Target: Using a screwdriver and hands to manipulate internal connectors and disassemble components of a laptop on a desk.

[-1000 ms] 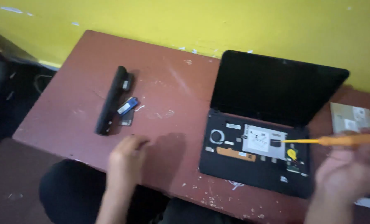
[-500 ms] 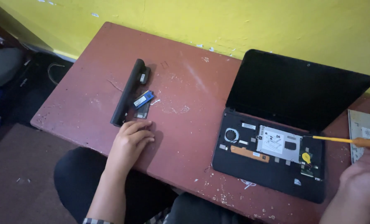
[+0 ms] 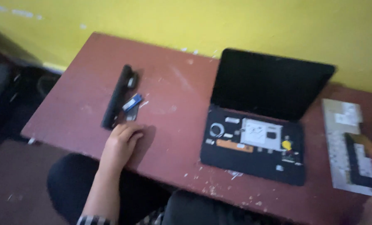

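Brown table (image 3: 173, 112) is touched by the left hand (image 3: 121, 141), fingers (image 3: 131, 134) loosely curled, nothing held. Just past the fingertips, a black battery bar (image 3: 116, 96) and blue chip (image 3: 132, 102) are seen.

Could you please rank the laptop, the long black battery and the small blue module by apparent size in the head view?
1. Laptop, clearly largest.
2. Battery.
3. Blue module, smallest.

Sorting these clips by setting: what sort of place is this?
Probably an informal repair spot: an opened laptop with its keyboard removed and a battery lie on a worn table against a yellow wall.
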